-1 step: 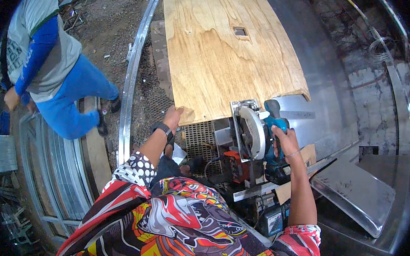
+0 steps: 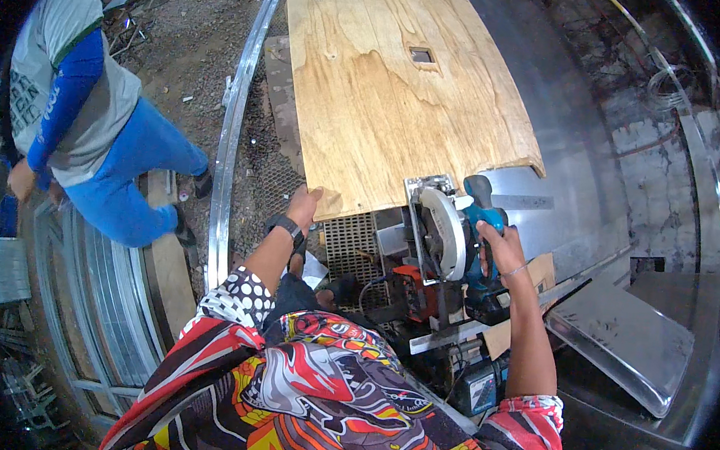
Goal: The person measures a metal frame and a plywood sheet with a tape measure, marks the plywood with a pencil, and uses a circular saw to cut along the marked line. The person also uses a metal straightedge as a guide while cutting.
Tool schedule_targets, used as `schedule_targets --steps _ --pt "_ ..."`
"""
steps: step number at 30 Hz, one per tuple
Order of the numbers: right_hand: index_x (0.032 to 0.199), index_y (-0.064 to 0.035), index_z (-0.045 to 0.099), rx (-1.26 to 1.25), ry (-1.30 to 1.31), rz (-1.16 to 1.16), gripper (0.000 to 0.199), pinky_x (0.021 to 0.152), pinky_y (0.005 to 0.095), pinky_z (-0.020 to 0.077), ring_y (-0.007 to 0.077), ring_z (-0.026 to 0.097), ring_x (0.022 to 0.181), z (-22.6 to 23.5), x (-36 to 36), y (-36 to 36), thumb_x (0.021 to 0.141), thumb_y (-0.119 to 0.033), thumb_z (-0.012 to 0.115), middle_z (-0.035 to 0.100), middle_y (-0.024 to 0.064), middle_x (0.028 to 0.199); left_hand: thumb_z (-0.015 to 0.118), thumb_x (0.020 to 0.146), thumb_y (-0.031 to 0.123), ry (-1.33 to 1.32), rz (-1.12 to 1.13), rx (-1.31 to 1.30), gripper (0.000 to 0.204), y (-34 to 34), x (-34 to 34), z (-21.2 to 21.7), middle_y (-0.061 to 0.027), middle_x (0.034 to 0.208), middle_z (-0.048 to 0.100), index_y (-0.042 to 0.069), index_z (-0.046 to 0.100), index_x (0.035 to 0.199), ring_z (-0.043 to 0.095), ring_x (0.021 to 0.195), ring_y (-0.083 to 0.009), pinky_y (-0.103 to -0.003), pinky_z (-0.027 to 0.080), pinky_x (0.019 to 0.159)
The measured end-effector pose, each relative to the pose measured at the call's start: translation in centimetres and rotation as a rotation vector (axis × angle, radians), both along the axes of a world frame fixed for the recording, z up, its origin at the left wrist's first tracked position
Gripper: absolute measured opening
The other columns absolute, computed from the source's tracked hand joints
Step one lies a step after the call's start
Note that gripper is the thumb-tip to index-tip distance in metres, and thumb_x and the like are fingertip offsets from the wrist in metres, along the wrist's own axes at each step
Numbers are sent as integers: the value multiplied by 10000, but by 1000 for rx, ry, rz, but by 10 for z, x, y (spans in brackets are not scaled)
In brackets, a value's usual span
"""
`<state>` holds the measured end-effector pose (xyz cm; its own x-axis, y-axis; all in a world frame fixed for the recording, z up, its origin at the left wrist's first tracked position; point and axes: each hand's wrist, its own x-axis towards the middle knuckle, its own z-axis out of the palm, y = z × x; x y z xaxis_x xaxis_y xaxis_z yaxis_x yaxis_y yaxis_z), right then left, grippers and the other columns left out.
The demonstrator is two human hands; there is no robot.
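Observation:
A large plywood sheet (image 2: 385, 125) with a small square hole stretches away in front of me. Its near left corner is pinched in my left hand (image 2: 302, 204), with a dark watch on that wrist. My right hand (image 2: 500, 247) is wrapped round the handle of a teal circular saw (image 2: 483, 214). The saw's metal base overlaps the sheet's near edge, and its pale blade guard (image 2: 448, 232) faces left. To the right of the saw the edge is stepped back, with a splintered corner. Whether the blade is spinning I cannot tell.
Under the sheet's right side lies a shiny metal surface (image 2: 582, 192). A metal tray-like piece (image 2: 621, 343) rests at the right. Below the saw are an orange tool (image 2: 412, 293) and a charger-like box (image 2: 478, 388). Another person (image 2: 129, 148) stands at the left beside long metal profiles (image 2: 238, 114).
The person at the left has shifted slightly, at the arm and the feet. My hands, the saw and the plywood sheet stay in place.

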<state>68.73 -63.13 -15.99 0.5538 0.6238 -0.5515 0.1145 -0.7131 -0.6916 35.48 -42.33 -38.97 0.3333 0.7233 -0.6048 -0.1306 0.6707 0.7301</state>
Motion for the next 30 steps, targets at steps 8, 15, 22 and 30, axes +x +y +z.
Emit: schedule_targets --steps 8,15,22,30 --pt "859 -16 627 -3 -12 -13 403 409 351 433 184 553 432 -2 10 5 937 -404 704 587 74 587 555 1033 124 20 -43 34 331 8 8 -5 -184 1200 658 -87 535 1287 681 1026 -265 -379 539 898" --pt "870 -23 632 -13 -14 7 405 407 351 428 185 547 428 -2 15 5 940 -415 706 598 76 602 555 1033 129 -15 -8 48 339 8 13 -14 -181 1210 670 -83 552 1297 679 1049 -266 -382 531 927" --pt "1030 0 658 70 -118 79 419 576 363 504 197 630 662 -35 37 -15 904 -386 765 651 99 785 562 1023 179 81 -241 269 377 13 10 -28 -173 1193 692 -64 573 1311 702 1027 -270 -413 559 862" --pt "1289 10 476 -11 37 26 596 849 424 446 261 604 900 -50 59 -2 826 -170 803 642 163 983 583 1000 567 0 -248 -272 742 11 -47 -81 -155 1453 533 168 346 1580 580 1221 -335 -540 499 995"
